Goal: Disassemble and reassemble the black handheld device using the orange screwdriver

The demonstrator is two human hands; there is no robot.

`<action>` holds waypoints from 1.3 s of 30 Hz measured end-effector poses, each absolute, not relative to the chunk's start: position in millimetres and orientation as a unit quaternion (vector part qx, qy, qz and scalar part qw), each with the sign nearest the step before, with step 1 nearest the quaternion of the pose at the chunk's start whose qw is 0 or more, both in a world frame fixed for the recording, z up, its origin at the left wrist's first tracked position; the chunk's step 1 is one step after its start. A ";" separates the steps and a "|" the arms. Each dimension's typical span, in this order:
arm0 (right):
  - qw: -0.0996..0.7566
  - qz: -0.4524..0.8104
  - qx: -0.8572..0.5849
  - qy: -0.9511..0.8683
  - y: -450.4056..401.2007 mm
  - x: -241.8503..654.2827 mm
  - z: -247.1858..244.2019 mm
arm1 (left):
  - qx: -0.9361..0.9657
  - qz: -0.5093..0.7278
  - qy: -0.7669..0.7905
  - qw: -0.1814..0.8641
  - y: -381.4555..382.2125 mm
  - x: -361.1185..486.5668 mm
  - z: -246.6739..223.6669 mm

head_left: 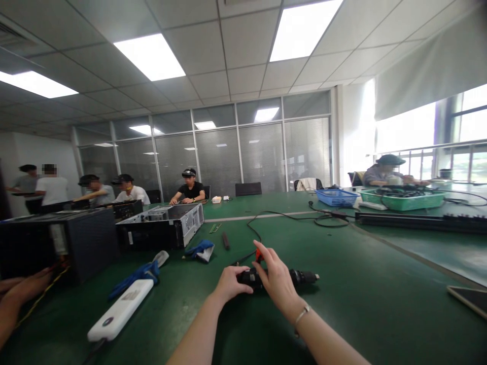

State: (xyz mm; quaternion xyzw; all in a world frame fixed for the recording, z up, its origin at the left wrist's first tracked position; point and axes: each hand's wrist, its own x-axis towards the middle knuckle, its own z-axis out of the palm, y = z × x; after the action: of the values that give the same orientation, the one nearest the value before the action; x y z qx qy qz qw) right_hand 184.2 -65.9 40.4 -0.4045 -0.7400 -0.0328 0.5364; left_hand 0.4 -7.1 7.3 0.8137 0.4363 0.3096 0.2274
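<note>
Tool (298, 277), black, on green table (365, 324); my left hand (231, 283) grips one end, right hand (279, 281) at orange part (259, 255), grip unclear.

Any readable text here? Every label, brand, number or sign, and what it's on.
No text can be read.
White power strip: grey print on top, too blurred.
Black handheld tool: light marking near the left hand, too small.
Open computer case: pale sticker on its black side, too small.
</note>
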 end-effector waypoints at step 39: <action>0.532 -0.034 -0.261 -0.805 -60.4 151.6 21.3 | 0.816 0.328 0.439 0.185 -1.1 -0.1 -5.4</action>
State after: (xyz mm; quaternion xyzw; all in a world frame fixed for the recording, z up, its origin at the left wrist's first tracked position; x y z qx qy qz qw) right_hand 151.6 -60.4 21.3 -0.2610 -0.8048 -0.0340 0.5319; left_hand -0.1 -1.1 -5.4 0.8160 0.4390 0.3277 0.1845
